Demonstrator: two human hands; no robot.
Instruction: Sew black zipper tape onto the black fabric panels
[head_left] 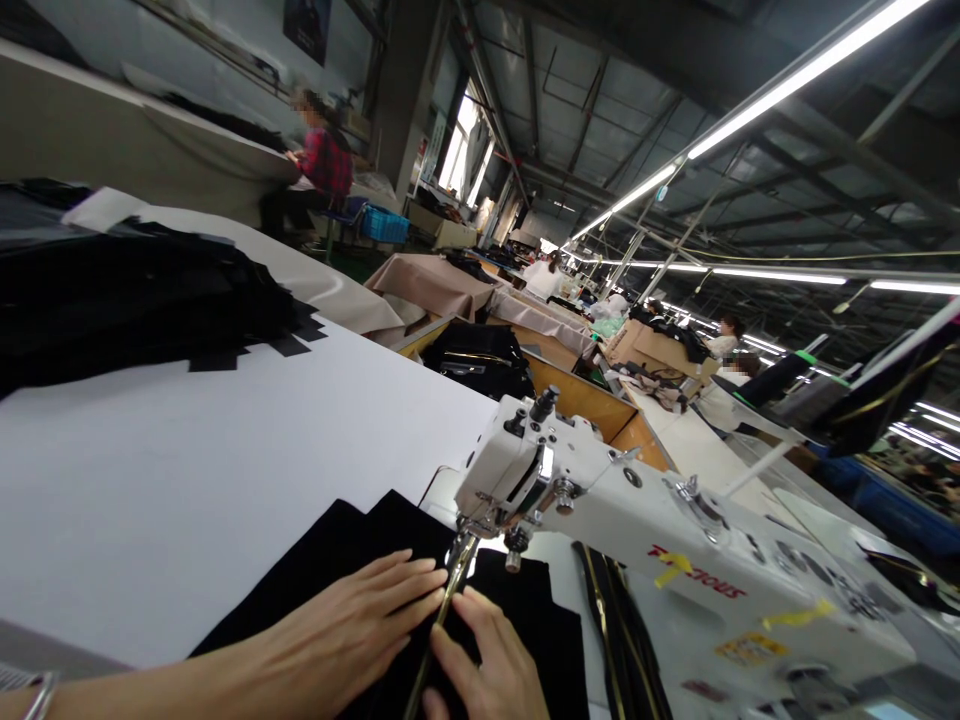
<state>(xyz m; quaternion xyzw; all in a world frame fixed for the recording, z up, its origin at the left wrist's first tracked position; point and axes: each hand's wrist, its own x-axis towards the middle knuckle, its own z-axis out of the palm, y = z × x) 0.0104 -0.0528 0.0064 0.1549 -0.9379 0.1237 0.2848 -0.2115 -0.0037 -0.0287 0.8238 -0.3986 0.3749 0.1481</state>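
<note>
A white sewing machine (600, 490) has its needle area over a black fabric piece (300, 570) with stepped corners. A gold-edged zipper strip (442, 610) runs over the fabric and under the presser foot. Flat on the fabric, left of the strip, lies my left hand (360, 620), its fingers stretched out and their tips beside the strip. My right hand (487, 650) is on the strip's right side, fingers bent and slightly apart, with fingertips against the strip close below the foot.
Stacked black fabric pieces (142, 290) lie on the white table (225, 470) at left. More zipper strips (622, 630) hang beside the machine. Behind it stands a wooden bin (585, 400) near black bundles (480, 360). A person (326, 160) sits at the back left.
</note>
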